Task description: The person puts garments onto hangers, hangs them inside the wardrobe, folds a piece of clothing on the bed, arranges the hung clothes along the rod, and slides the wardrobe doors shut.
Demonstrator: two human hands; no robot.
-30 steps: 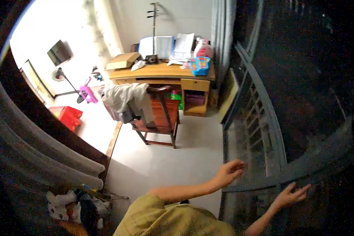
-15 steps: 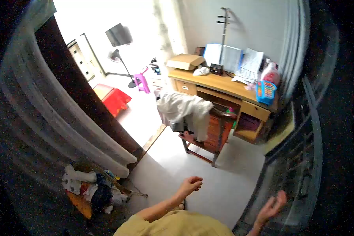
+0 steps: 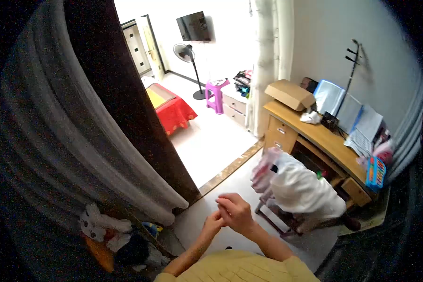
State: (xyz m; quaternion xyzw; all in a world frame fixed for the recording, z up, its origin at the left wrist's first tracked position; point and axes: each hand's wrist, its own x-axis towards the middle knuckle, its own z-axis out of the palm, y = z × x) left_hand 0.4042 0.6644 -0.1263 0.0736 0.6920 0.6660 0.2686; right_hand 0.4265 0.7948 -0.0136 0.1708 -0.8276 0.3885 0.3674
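Observation:
My left hand (image 3: 212,225) and my right hand (image 3: 238,215) meet in front of my chest, fingertips touching. The left fingers are curled in. On the right hand, the fingers bend over the left fingertips. Anything small between them is hidden. Ahead and to the right, apart from my hands, a wooden chair (image 3: 273,218) carries a white garment (image 3: 301,185) and a pinkish cloth (image 3: 264,171) draped over it.
A desk (image 3: 291,124) along the right wall bears a cardboard box (image 3: 290,94), papers (image 3: 367,124) and a blue basket (image 3: 376,173). Left are a grey curtain (image 3: 94,141) and a pile with a plush toy (image 3: 96,223). Past the threshold (image 3: 232,167) stand a purple stool (image 3: 215,96) and fan (image 3: 195,70).
My view has turned left, so the desk and chair sit further right. My hands, apart before, have come together; the right hand has moved in from the far right.

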